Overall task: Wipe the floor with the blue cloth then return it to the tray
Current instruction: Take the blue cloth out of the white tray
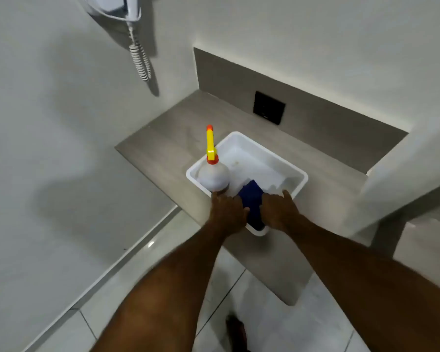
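Note:
A white plastic tray [262, 148] stands on a grey stone ledge. The blue cloth [252, 199] lies folded in the tray's near corner. My left hand [227, 212] rests on the cloth's left side and the tray's near rim, fingers pointing into the tray. On the cloth's right side sits my right hand [277, 212], fingers spread over the rim. Both hands touch the cloth; whether either one grips it cannot be told. A white spray bottle [213, 176] with a yellow and orange trigger stands in the tray's left corner, just beyond my left fingertips.
The grey ledge [163, 141] runs along the wall, with a black flush plate [269, 107] on its back panel. A wall-mounted hair dryer with a coiled cord [140, 57] hangs at the upper left. Pale floor tiles [277, 326] lie below, with a foot [235, 331] showing.

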`<state>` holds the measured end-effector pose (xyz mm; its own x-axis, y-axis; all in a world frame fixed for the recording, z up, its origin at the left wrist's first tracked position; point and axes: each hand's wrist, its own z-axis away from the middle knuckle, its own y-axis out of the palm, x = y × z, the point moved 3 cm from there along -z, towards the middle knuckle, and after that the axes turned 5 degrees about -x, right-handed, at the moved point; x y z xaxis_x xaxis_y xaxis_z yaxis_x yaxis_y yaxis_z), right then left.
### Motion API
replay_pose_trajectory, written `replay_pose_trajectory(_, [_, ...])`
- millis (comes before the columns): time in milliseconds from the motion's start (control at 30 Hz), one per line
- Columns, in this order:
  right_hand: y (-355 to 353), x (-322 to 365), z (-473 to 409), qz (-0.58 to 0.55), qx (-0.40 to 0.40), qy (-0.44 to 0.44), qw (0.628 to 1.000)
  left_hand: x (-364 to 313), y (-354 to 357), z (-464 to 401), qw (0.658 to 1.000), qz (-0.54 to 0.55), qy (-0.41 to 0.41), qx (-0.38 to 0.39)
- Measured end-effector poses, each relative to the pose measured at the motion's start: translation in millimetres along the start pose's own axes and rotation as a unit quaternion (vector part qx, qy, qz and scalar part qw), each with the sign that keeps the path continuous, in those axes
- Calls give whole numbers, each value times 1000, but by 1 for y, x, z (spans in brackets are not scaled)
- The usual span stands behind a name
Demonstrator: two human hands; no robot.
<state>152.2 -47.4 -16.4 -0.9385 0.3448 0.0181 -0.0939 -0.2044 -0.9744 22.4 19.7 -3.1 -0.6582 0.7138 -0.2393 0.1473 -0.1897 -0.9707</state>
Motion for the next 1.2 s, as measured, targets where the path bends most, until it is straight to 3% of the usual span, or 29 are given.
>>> replay_pose_trajectory(133, [-7, -3, -10, -65, -10, 61, 996, -2, 7, -17, 995, -23, -68, 73])
replay_pose_trajectory(267, [-7, -8, -22, -68, 1, 110, 992, -4, 11, -23, 993, -9, -88, 79])
replay_pose_trajectory(367, [-9, -11, -31, -94, 26, 141, 985, -2, 7, -21, 995, -1, -90, 49])
replay_pose_trajectory(433, [-12, -12, -35, -169, 13, 161, 972, 0, 5, -18, 996, 18, -81, 22])
replay_pose_trajectory(533, [-27, -12, -30, -327, -31, 204, 922, -1, -8, -10, 993, 94, -53, -38])
replay_pose_trajectory(667, [-70, 3, -7, -414, -88, 184, 887, 5, -47, 12, 972, 188, 27, -139])
replay_pose_trajectory(833, [-94, 68, 28, -514, 16, 88, 853, 50, -89, 86, 954, 187, 61, -224])
replay_pose_trajectory(967, [-81, 150, 46, -518, 61, 9, 853, 108, -95, 148, 971, 143, 15, -193])
replay_pose_trajectory(1133, [-28, 228, 59, -573, 134, 60, 807, 180, -62, 217, 977, 97, -95, -164])
replay_pose_trajectory(1200, [1, 247, 61, -579, 153, 93, 796, 209, -30, 242, 978, 88, -143, -120])
